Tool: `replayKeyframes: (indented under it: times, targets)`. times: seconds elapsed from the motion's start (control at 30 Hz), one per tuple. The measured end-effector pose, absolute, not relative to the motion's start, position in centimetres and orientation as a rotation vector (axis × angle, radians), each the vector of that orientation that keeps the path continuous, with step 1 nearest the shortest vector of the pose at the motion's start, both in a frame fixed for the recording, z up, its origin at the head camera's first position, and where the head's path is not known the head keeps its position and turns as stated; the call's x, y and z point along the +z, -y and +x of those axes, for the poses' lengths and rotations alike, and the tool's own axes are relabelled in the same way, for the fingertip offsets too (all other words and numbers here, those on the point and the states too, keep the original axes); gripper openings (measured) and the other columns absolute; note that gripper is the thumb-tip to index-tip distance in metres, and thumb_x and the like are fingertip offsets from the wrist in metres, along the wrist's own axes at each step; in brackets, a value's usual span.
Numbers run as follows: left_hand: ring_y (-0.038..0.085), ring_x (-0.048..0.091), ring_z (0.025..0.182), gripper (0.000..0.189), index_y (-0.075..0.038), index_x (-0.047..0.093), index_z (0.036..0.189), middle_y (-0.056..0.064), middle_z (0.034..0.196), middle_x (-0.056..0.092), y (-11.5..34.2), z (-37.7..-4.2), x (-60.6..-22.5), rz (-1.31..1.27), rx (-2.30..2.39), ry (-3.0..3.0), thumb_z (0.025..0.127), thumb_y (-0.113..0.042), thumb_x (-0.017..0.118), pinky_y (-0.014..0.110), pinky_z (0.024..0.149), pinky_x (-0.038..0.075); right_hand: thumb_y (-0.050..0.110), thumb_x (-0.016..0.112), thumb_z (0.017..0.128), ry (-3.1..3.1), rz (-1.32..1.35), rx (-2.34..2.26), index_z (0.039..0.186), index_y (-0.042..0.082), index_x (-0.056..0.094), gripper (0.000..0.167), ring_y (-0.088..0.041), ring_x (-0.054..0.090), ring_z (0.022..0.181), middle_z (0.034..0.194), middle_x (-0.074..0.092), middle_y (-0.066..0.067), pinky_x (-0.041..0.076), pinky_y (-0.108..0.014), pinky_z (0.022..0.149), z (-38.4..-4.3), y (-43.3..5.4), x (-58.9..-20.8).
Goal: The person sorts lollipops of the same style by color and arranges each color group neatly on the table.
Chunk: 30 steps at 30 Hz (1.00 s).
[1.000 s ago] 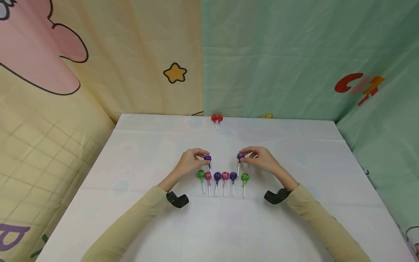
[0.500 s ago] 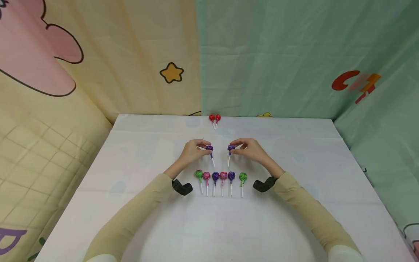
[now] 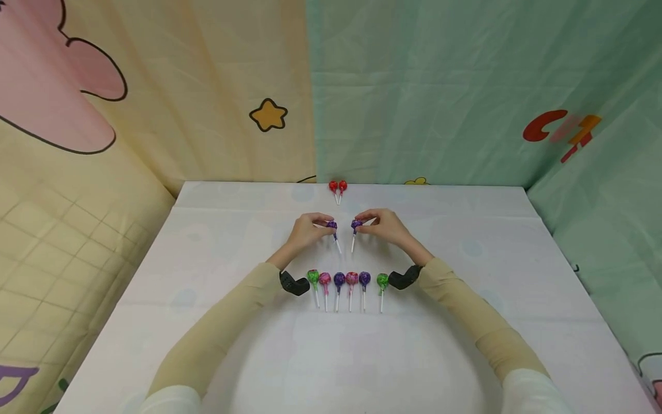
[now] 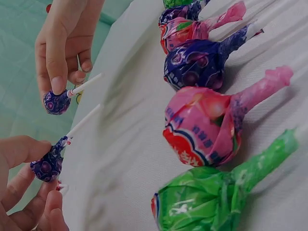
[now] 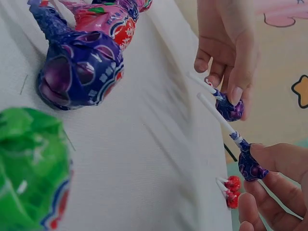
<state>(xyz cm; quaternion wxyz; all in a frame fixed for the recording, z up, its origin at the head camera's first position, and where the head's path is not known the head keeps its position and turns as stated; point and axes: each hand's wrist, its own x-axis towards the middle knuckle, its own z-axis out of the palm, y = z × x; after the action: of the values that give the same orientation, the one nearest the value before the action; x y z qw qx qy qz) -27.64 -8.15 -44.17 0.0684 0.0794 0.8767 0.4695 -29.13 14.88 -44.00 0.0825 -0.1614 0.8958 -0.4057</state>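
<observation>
My left hand (image 3: 307,231) pinches a purple-wrapped lollipop (image 4: 46,166) by its head, between thumb and fingers. A second purple lollipop (image 3: 356,223) is pinched the same way in my right hand (image 3: 387,227). Both white sticks point down toward the near side, and a small gap parts the two sweets. Nearer to me lies a row of lollipops: a green one (image 3: 312,276) at the left end, then a pink one (image 3: 324,279), a purple one (image 3: 338,280), another pink one (image 3: 351,279), another purple one (image 3: 364,279) and a green one (image 3: 382,280) at the right.
Two red lollipops (image 3: 338,187) lie side by side at the back edge of the white-covered table (image 3: 331,356). Behind it hang a yellow curtain (image 3: 217,86) and a green curtain (image 3: 439,86). A black wrist camera (image 3: 295,284) sits close beside the row's left end.
Both hands have moved away from the row toward the back of the table, carrying the purple lollipops. They have also come closer together. The row and the red lollipops stay put.
</observation>
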Motion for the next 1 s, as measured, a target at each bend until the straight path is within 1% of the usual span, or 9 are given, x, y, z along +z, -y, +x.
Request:
replayKeyframes:
  times: [0.17,0.33,0.47,0.5,0.6,0.7,0.83,0.9,1.0]
  targets:
    - [0.025,0.062,0.105,0.034,-0.006,0.067,0.119,0.013,0.114,0.069,7.9,-28.7,-44.5,0.242,1.408,-2.644,0.087,-0.019,0.071,0.028,0.076,0.051,0.025,0.071,0.086,-2.680,-0.476,-1.217,0.118,0.007,0.068,0.036,-0.023,0.061,0.090,0.113,0.069,-0.014,0.046,-0.029,0.074,-30.1,-14.3,-44.2]
    - [0.028,0.063,0.107,0.035,-0.005,0.067,0.119,0.015,0.115,0.068,8.2,-29.9,-44.7,0.267,1.432,-2.641,0.087,-0.018,0.071,0.034,0.081,0.052,0.025,0.071,0.087,-2.685,-0.442,-1.213,0.118,0.008,0.068,0.036,-0.024,0.061,0.096,0.113,0.069,-0.013,0.048,-0.034,0.080,-31.1,-13.7,-44.4]
    - [0.027,0.063,0.108,0.035,-0.005,0.068,0.118,0.015,0.113,0.069,8.5,-30.9,-44.9,0.282,1.460,-2.646,0.086,-0.018,0.072,0.036,0.082,0.052,0.026,0.071,0.087,-2.693,-0.411,-1.208,0.118,0.009,0.068,0.036,-0.024,0.062,0.096,0.114,0.069,-0.012,0.048,-0.034,0.079,-32.1,-13.5,-44.6]
    - [0.026,0.063,0.106,0.034,-0.005,0.069,0.116,0.014,0.111,0.070,8.5,-31.1,-44.9,0.290,1.471,-2.654,0.085,-0.019,0.073,0.034,0.079,0.052,0.026,0.071,0.087,-2.693,-0.403,-1.211,0.118,0.009,0.068,0.036,-0.025,0.062,0.096,0.114,0.069,-0.013,0.049,-0.034,0.078,-32.2,-13.5,-44.6]
    - [0.024,0.062,0.105,0.033,-0.006,0.069,0.116,0.013,0.111,0.070,8.7,-31.7,-44.9,0.290,1.473,-2.661,0.085,-0.019,0.072,0.031,0.078,0.051,0.025,0.071,0.087,-2.700,-0.387,-1.206,0.118,0.008,0.068,0.036,-0.026,0.062,0.099,0.115,0.069,-0.013,0.049,-0.035,0.079,-32.8,-13.3,-44.6]
    - [0.026,0.062,0.108,0.034,-0.004,0.068,0.117,0.014,0.113,0.070,8.9,-32.3,-44.9,0.266,1.473,-2.668,0.085,-0.017,0.072,0.034,0.081,0.051,0.025,0.070,0.087,-2.698,-0.379,-1.201,0.119,0.008,0.067,0.036,-0.026,0.061,0.101,0.115,0.068,-0.014,0.049,-0.036,0.082,-33.2,-13.0,-44.6]
    - [0.030,0.060,0.114,0.037,-0.002,0.065,0.121,0.017,0.119,0.067,9.1,-33.2,-44.7,0.222,1.454,-2.680,0.087,-0.015,0.071,0.039,0.089,0.048,0.026,0.070,0.088,-2.689,-0.368,-1.210,0.119,0.009,0.067,0.036,-0.026,0.062,0.100,0.115,0.069,-0.013,0.049,-0.036,0.081,-33.7,-12.7,-44.7]
    - [0.030,0.059,0.115,0.038,-0.002,0.065,0.122,0.017,0.120,0.067,9.2,-33.6,-44.6,0.213,1.438,-2.692,0.087,-0.016,0.071,0.038,0.089,0.048,0.026,0.070,0.087,-2.691,-0.370,-1.217,0.119,0.009,0.067,0.036,-0.026,0.062,0.099,0.115,0.069,-0.013,0.049,-0.036,0.081,-34.0,-12.5,-44.7]
    - [0.029,0.059,0.115,0.037,-0.003,0.065,0.121,0.016,0.119,0.067,9.1,-34.1,-44.6,0.201,1.420,-2.704,0.087,-0.017,0.071,0.033,0.085,0.047,0.025,0.071,0.087,-2.696,-0.370,-1.223,0.118,0.009,0.068,0.035,-0.026,0.063,0.098,0.114,0.069,-0.013,0.050,-0.036,0.079,-34.4,-12.4,-44.8]
